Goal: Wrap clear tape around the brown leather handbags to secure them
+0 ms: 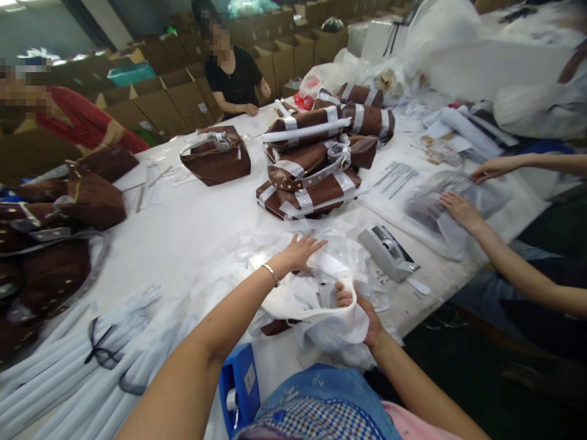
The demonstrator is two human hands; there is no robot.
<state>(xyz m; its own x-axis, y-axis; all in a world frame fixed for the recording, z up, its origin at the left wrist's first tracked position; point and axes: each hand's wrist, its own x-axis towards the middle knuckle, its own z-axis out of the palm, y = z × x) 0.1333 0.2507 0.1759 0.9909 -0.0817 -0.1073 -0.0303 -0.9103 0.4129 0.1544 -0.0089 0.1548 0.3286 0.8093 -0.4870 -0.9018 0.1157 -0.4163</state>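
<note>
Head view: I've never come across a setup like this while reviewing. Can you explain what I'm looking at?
There is no machine here. A person works with two bare hands, and the single picture comes from a camera on their head, looking forward and down.

The right hand grips the edge of a white sheet. The left hand, fingers spread, is over the wrapping; whether it presses down is hard to tell.

On the white table are brown bags, long white rolls, a grey tape dispenser and, near the body, a blue dispenser. The hands at the right edge belong to a co-worker; two more people are across the table.
</note>
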